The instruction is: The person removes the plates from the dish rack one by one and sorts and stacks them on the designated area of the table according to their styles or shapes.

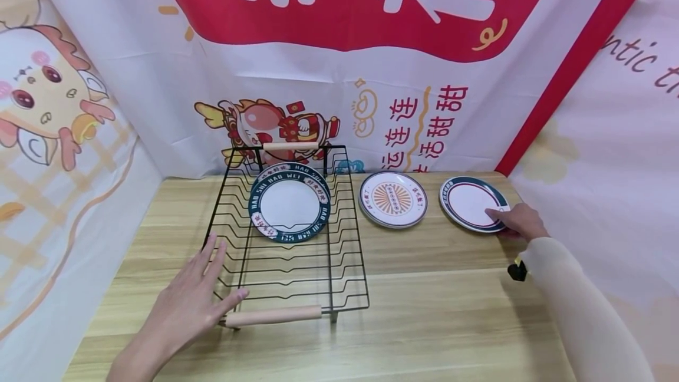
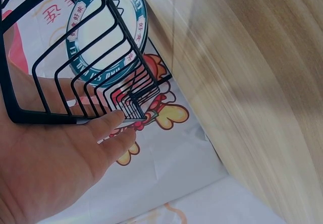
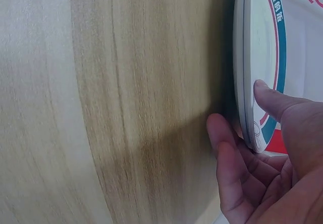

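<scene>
My left hand (image 1: pixel 185 299) is at the near left corner of a black wire dish rack (image 1: pixel 278 315) with wooden handles, its fingers spread along the side wires. Standing in the rack's far part are green-rimmed plates (image 1: pixel 289 205), one overlapping another. At the far right my right hand (image 1: pixel 522 226) pinches the edge of a white plate (image 1: pixel 469 202) with a green and red rim. In the right wrist view the thumb (image 3: pixel 275 100) lies on the plate's face and the fingers curl below its edge. Two rim edges show there, one against the other.
Between the rack and the right-hand plate lies a white plate (image 1: pixel 392 199) with an orange sunburst. All stand on a wooden table (image 1: pixel 414 299). A printed cloth (image 1: pixel 339 63) hangs along the table's back edge and sides. A small black object (image 1: pixel 517 271) hangs at the right wrist.
</scene>
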A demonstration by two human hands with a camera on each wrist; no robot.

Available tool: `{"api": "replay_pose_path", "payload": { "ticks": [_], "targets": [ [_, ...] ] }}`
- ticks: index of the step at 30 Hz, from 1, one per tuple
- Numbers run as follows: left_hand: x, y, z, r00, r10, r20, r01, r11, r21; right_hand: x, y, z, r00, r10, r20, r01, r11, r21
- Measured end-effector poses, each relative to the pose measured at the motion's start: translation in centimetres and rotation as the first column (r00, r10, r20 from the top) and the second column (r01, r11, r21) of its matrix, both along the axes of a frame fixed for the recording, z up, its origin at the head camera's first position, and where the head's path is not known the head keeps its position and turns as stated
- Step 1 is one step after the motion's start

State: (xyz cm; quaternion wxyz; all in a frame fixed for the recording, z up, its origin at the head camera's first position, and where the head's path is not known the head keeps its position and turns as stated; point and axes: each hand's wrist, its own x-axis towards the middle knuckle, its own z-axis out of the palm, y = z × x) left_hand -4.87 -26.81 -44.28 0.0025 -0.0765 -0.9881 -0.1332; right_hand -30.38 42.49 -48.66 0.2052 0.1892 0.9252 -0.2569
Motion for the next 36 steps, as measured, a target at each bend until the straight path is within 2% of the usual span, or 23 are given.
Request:
{"api": "replay_pose_path", "payload": {
  "ticks": [2, 11, 15, 18, 21, 24, 31, 36],
  "targets": [
    [0.0, 0.0, 0.0, 1.000, -0.001, 0.000, 0.001, 1.000, -0.001, 0.0, -0.2, 0.1, 1.000, -0.012, 0.006, 0.012, 1.000, 0.015],
    [-0.1, 0.0, 0.1, 1.000, -0.008, -0.006, 0.008, 1.000, 0.000, 0.8, -0.8, 1.3, 0.998, 0.054, 0.011, -0.054, 0.998, 0.026],
    [0.0, 0.0, 0.1, 1.000, -0.012, -0.007, 0.012, 1.000, 0.003, 1.2, -1.1, 2.0, 0.993, 0.119, 0.007, -0.119, 0.986, 0.117],
    [0.0, 0.0, 0.1, 1.000, -0.012, -0.004, 0.012, 1.000, 0.007, 0.9, -1.4, 2.4, 0.981, 0.193, -0.035, -0.179, 0.951, 0.250],
    [0.0, 0.0, 0.0, 1.000, -0.008, -0.001, 0.008, 1.000, 0.005, 0.3, -2.2, 3.3, 0.957, 0.267, -0.110, -0.211, 0.906, 0.366],
    [0.0, -0.1, 0.0, 1.000, -0.006, 0.001, 0.006, 1.000, 0.003, -0.1, -3.9, 4.8, 0.934, 0.311, -0.177, -0.214, 0.881, 0.422],
    [-0.1, -0.2, 0.0, 1.000, -0.008, 0.000, 0.008, 1.000, 0.005, -0.2, -10.0, 8.3, 0.879, 0.423, -0.221, -0.293, 0.844, 0.450],
    [-0.1, -0.1, 0.1, 1.000, -0.010, -0.001, 0.010, 1.000, 0.007, 0.7, -15.2, 11.0, 0.841, 0.486, -0.238, -0.365, 0.834, 0.414]
  ]
}}
